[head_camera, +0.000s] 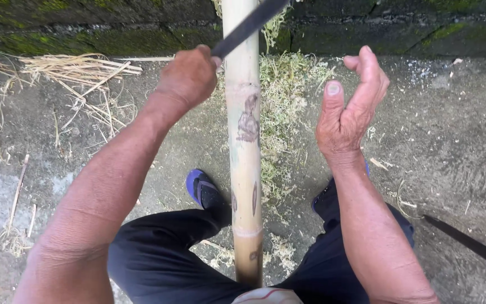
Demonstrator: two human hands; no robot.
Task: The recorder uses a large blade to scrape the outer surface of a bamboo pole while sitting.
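Bamboo pole (243,141) running vert. through centre of frame, from top edge down to between the knees, pale yellow w/ dark blotches and a node ring near bottom. Left hand (189,76) at upper centre-left, just beside pole, fist clamped on handle of a dark blade (250,25) that slants up-right across pole's front near top edge. Right hand (350,104) at upper centre-right, apart from pole, open and half-curled, thumb up, fingers bent, gripping nothing. Hands well apart, pole between them. Green-white shavings (285,107) heaped on concrete ground (457,129) behind and right of pole, thinner scatter toward bottom centre. Dry straw strips (74,70) at upper left. Mossy block wall (113,28) along top. Blue shoe (203,188) just left of pole at centre; dark trousers (158,259) along bottom. Second dark blade (468,245) lying at lower right, partly cut off by frame edge.
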